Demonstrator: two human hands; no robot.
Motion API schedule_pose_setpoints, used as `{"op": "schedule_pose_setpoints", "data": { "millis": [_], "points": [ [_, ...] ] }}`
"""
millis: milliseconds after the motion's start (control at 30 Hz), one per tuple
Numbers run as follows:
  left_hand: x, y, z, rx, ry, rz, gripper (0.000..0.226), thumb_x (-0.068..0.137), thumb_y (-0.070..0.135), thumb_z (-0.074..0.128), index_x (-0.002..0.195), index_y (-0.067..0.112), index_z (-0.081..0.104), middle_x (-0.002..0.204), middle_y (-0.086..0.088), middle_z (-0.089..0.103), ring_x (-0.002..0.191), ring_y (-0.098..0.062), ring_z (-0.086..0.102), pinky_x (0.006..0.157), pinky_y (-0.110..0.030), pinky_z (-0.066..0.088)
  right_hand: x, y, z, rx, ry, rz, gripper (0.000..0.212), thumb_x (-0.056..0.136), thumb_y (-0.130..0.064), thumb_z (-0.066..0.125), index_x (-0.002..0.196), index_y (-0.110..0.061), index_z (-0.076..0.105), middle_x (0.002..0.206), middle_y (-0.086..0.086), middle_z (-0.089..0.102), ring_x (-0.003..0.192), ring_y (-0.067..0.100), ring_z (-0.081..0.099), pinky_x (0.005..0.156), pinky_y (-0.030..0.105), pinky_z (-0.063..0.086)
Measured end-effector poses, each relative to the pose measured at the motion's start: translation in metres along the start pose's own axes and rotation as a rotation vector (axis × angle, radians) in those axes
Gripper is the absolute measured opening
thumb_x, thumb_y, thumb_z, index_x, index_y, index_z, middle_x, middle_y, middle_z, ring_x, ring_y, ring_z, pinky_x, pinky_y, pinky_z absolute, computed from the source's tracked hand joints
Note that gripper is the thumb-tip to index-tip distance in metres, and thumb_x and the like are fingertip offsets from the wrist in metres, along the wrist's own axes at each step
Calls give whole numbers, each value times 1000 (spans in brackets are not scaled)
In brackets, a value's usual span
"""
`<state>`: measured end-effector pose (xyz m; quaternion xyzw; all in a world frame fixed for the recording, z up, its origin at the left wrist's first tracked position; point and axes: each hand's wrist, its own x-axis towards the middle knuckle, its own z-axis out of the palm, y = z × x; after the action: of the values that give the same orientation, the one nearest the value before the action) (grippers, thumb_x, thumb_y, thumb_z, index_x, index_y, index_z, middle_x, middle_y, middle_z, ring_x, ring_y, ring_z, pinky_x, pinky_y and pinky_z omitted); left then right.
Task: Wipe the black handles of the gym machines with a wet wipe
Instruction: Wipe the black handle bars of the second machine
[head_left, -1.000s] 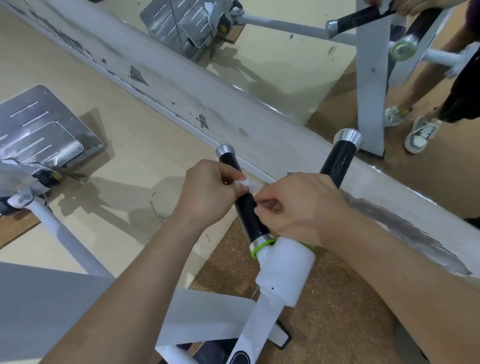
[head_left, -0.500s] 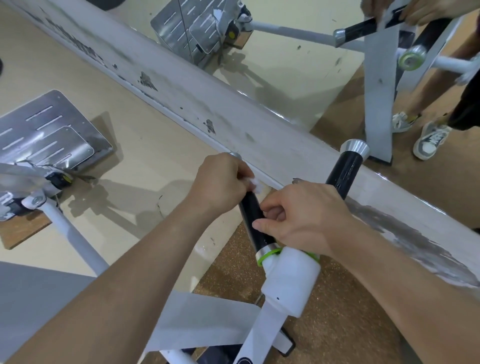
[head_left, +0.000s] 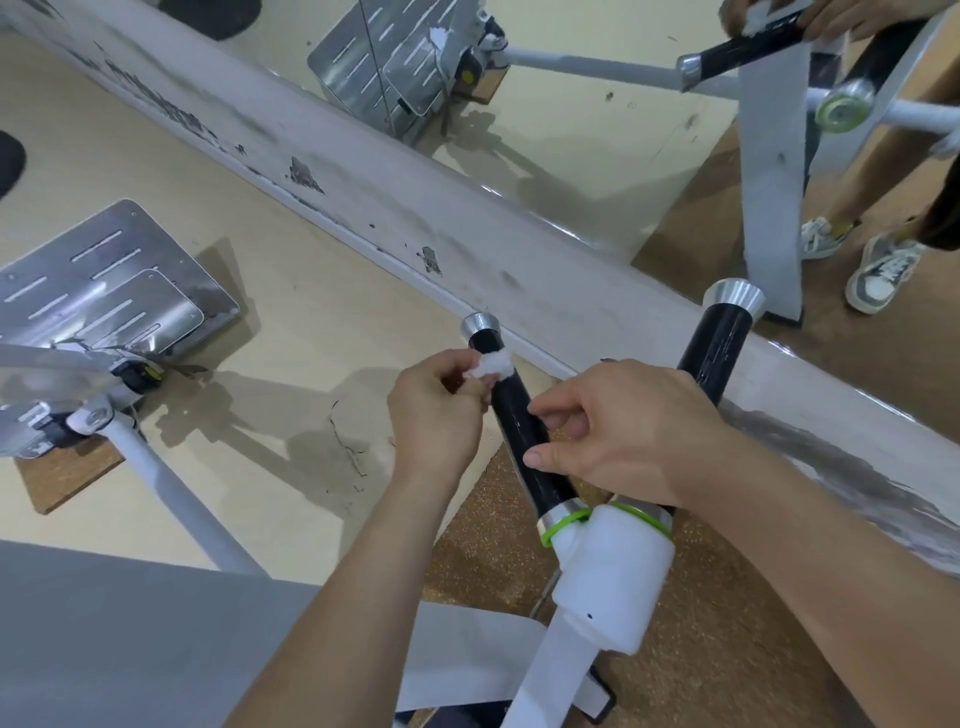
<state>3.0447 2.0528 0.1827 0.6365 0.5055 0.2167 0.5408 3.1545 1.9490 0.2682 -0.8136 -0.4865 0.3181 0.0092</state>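
Observation:
Two black handles with chrome end caps rise in a V from a white machine hub (head_left: 613, 566). My left hand (head_left: 436, 415) pinches a crumpled white wet wipe (head_left: 491, 365) against the upper part of the left handle (head_left: 519, 426), just below its cap. My right hand (head_left: 618, 431) rests beside that handle's middle, thumb and fingertips touching it loosely, fingers apart. The right handle (head_left: 719, 353) stands behind my right hand and is partly hidden by it.
A wall mirror with a scuffed white base (head_left: 519, 249) runs diagonally just beyond the handles and reflects the machine and a person's shoes. A metal footplate (head_left: 104, 291) on a white arm lies at the left. Grey padding (head_left: 130, 649) fills the lower left.
My left hand with the wipe slid up the left handle toward its cap. My right hand loosened its grip and its fingers spread open beside the handle.

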Motion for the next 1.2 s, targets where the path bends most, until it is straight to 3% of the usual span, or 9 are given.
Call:
{"op": "schedule_pose_setpoints", "data": {
  "millis": [233,600,700,800,900,967,1033,1133,1200],
  "points": [
    [32,5,5,97,32,36,10,83,8,64,82,18,66,73,-1,64,69,-22,60,68,-34,52,-7,-2,10,-57,168,-2,32,83,-65,47,101,-43,61,82,-23,64,91,2,60,85,31,44],
    [51,9,6,195,14,81,12,80,19,72,90,15,77,78,-3,70,76,-22,65,70,-22,48,-4,-3,9,-52,138,-3,39,83,-67,45,107,-42,63,90,-25,64,94,2,60,88,32,46],
    [36,12,1,288,-119,162,9,79,22,74,87,19,78,71,7,64,67,-14,57,66,-21,43,-5,-2,10,-59,181,-14,36,83,-65,45,101,-40,64,86,-23,65,92,3,60,86,33,47],
    [35,22,-8,442,-273,242,10,77,21,76,87,17,77,66,11,60,64,-9,55,66,-18,40,-5,3,21,40,366,-28,22,83,-50,55,96,-37,68,81,-19,67,86,8,61,81,34,49],
    [48,32,-4,544,-244,277,16,80,17,71,95,13,75,87,3,70,80,-12,61,73,-17,41,-4,6,25,76,658,-87,17,80,-32,60,89,-27,73,73,-11,67,80,20,61,74,38,50],
    [53,34,1,611,-221,295,16,82,18,69,96,14,75,100,1,73,92,-15,64,75,-17,41,-1,5,21,-17,482,-66,22,86,-46,51,88,-33,68,78,-11,66,88,19,57,83,41,44],
    [54,37,-1,652,-297,299,13,80,21,71,91,16,76,88,5,72,87,-14,63,71,-17,41,1,4,16,-150,243,-41,39,86,-64,38,84,-35,63,80,-11,65,87,15,56,86,38,38],
    [48,52,-5,758,-530,396,10,77,25,75,83,18,76,61,15,58,63,-5,55,57,-14,36,1,3,15,-180,212,-52,46,86,-68,34,86,-34,64,82,-11,66,82,13,58,82,34,36],
    [47,56,-1,861,-532,488,12,77,26,74,86,18,77,71,9,67,72,-9,59,59,-19,36,1,4,18,-177,249,-70,44,86,-67,35,85,-34,64,79,-10,64,79,12,56,79,32,36]
  ]
}}
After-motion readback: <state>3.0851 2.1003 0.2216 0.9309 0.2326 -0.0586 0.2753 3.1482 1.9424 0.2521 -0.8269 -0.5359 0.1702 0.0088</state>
